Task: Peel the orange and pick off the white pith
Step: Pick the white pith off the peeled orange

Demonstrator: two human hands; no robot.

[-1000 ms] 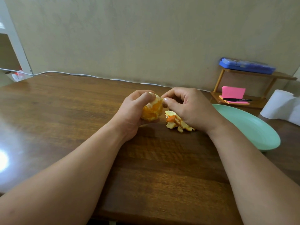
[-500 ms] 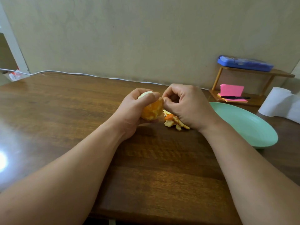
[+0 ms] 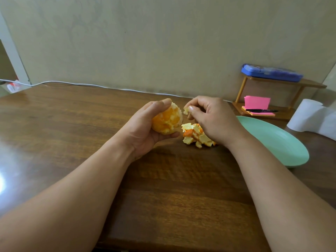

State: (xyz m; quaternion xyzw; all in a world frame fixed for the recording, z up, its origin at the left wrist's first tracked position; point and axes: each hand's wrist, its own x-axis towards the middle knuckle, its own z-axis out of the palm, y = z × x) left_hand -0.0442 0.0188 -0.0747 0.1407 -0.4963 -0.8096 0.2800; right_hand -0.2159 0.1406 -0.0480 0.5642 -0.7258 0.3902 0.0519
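The left hand (image 3: 145,128) curls round the round, mostly peeled orange (image 3: 168,120) over the brown wooden bench (image 3: 72,124), while the right hand (image 3: 212,119) pinches a small white bit of pith (image 3: 185,110) just beside the fruit. This looks like the pith-picking step. Next, that bit should drop on the pile of yellow peel scraps (image 3: 197,136) below, and then there are more white patches to pick.

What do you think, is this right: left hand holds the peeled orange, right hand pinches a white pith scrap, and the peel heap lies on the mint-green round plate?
Not quite. The head view shows the peel heap on the brown wooden table, beside the mint-green round plate, not on it. The left hand holds the peeled orange, and the right hand pinches the white pith scrap.
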